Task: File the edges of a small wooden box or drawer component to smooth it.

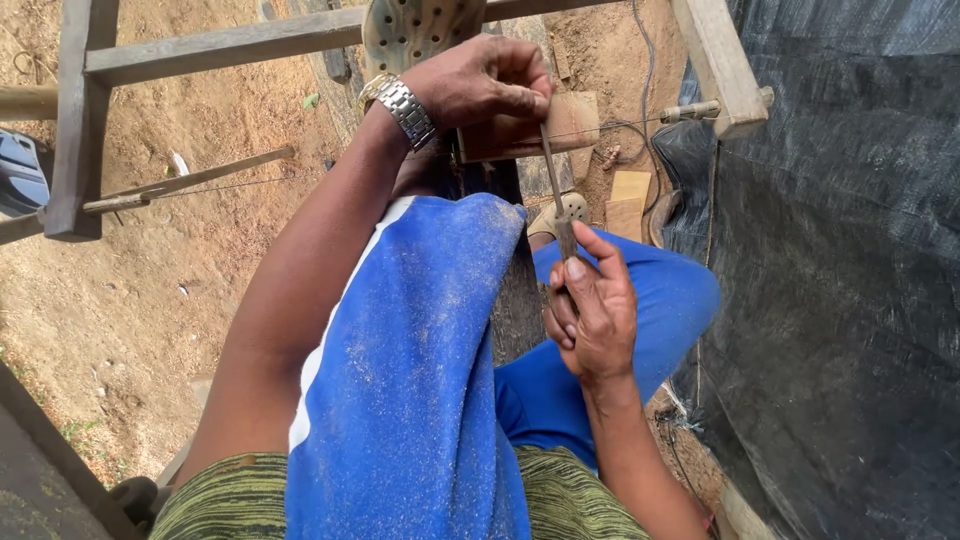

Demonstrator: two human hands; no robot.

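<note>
**Filing a small wooden block over the knees**

Looking down from the head camera, the person's left hand point(480, 82) sits at twelve o'clock, its grip closed around the top edge of a small reddish-brown wooden block point(520, 125), thumb and fingers pinching it against a dark upright post point(505, 270) between the knees. A metal-link wristwatch point(400, 108) circles that wrist.

The right hand point(592, 315), near the centre and slightly toward three o'clock, has its grip closed on the lower end of a thin metal file point(553, 175). The file runs up and slightly toward eleven o'clock, its upper end meeting the block just beside the left fingertips. Whether its tip touches the wood or the fingers cannot be told.

Blue trousers point(410, 370), dusted with sawdust, fill the middle and six o'clock area, above a green striped shirt hem point(230, 500). A pale perforated sandal point(415, 30) shows at twelve o'clock, behind the left hand.

A weathered wooden frame point(200, 50) crosses the top from ten to one o'clock, a taut thin wire point(620, 125) stretching to its right leg. Black plastic sheeting point(840, 280) covers the three o'clock side. Sandy ground point(170, 290) lies at nine o'clock.
</note>
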